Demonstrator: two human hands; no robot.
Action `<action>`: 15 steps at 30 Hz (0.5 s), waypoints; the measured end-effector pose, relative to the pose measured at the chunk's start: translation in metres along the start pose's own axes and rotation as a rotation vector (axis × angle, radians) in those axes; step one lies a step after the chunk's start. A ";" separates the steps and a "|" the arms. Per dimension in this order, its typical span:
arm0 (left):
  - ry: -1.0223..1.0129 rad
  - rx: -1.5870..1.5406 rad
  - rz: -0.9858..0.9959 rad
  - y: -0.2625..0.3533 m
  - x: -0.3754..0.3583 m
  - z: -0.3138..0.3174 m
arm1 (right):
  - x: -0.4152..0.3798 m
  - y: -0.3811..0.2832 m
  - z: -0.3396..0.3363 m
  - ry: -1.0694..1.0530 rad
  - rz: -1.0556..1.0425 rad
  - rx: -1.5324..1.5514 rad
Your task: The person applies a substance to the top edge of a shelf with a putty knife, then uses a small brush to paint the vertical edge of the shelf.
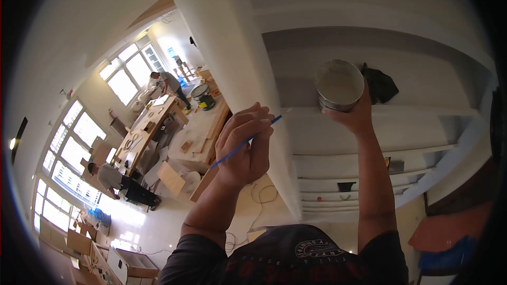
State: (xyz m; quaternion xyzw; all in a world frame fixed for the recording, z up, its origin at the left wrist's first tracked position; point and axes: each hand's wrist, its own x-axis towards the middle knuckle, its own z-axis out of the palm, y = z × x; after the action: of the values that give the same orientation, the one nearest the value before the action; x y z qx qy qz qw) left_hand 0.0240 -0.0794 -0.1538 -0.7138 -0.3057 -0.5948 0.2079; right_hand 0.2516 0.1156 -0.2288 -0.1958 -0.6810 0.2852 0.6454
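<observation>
Paint could slop from the tin (339, 85) gripped high in the right hand (353, 116) if it tilts; left hand (244, 145) pinches a brush (244, 143).

Person's wearing a dark, near-black t-shirt (296, 256) with short sleeves that stop well back from the fingers, up by the shoulders. There's a small oval logo print with pale lettering on the chest. Forearms, wrists and both hands are bare.
</observation>
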 end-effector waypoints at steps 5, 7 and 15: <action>-0.011 -0.156 -0.063 0.005 0.000 0.019 | -0.012 -0.019 -0.006 0.006 -0.105 -0.074; -0.025 -0.175 -0.059 0.011 0.001 0.022 | -0.029 -0.026 -0.008 -0.004 -0.187 -0.175; -0.258 -0.079 -0.197 0.032 -0.031 0.026 | -0.111 -0.042 0.001 -0.082 -0.244 -0.250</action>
State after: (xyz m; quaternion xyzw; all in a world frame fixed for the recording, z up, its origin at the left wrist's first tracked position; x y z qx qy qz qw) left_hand 0.0615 -0.0913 -0.1871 -0.7585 -0.3746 -0.5273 0.0794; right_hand 0.2650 0.0131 -0.2867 -0.1787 -0.7556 0.1255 0.6176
